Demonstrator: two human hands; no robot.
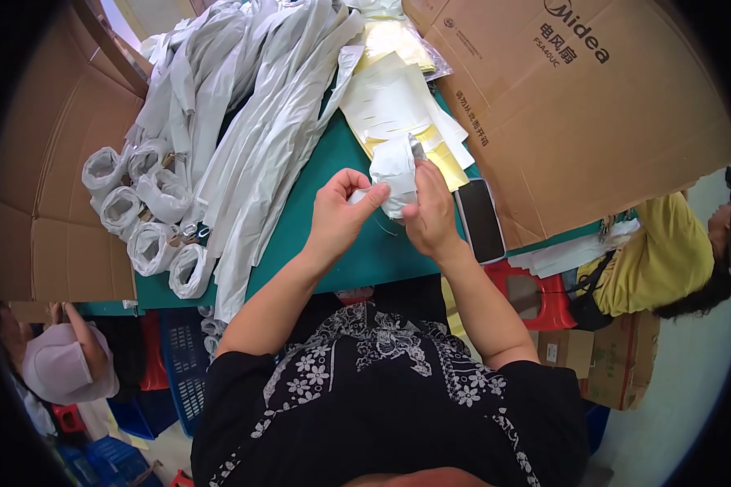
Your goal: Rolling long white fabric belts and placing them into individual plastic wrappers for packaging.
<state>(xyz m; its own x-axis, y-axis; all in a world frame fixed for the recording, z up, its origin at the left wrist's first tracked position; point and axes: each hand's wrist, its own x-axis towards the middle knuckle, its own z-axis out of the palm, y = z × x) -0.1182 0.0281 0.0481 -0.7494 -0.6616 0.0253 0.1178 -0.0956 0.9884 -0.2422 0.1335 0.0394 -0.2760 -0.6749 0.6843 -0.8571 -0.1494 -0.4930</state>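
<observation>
left hand (345,207) pinches the white roll (393,166) at its left edge, right hand (432,207) cups its right side; phone (481,221) right of the roll, pale sheets (386,101) beyond it!

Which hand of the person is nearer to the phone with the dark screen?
Right. The right hand is just left of the phone; the left hand is farther left, at the other side of the white roll.

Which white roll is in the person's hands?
The white roll held above the green table by the left hand and right hand; the clustered rolls at left are untouched.
</observation>
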